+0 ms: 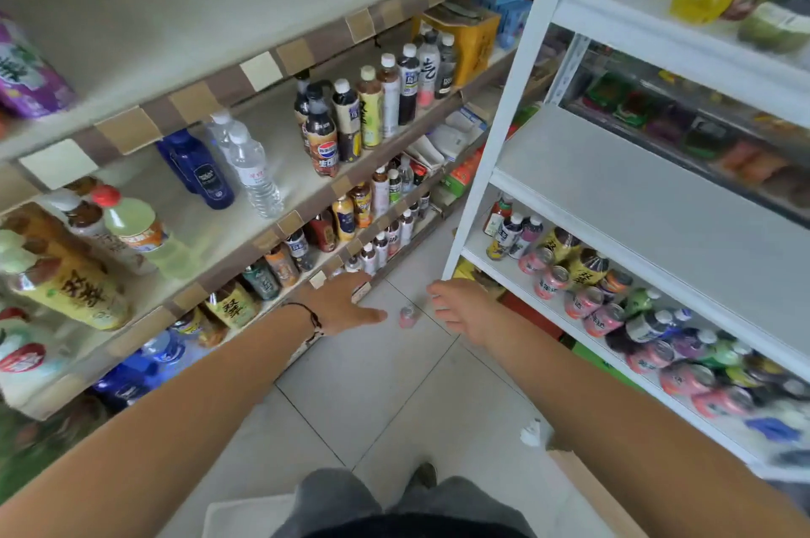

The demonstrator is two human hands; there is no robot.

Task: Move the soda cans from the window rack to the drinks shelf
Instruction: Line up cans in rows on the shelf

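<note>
Several pink soda cans [570, 288] stand among bottles on a low shelf of the white metal rack [495, 130] at the right. One pink can [408, 315] stands alone on the tiled floor between my hands. My left hand [339, 303] reaches forward with its fingers straight and holds nothing. My right hand [460, 307] hangs just right of that can, fingers loosely curled, holding nothing. The beige drinks shelf [280, 55] at the left carries rows of bottles.
A cardboard box corner [583, 480] juts in at the lower right, with a scrap of white paper [532, 434] on the floor beside it. My shoe [425, 474] and trouser legs show at the bottom. A glass-topped freezer [701, 134] lies behind the rack.
</note>
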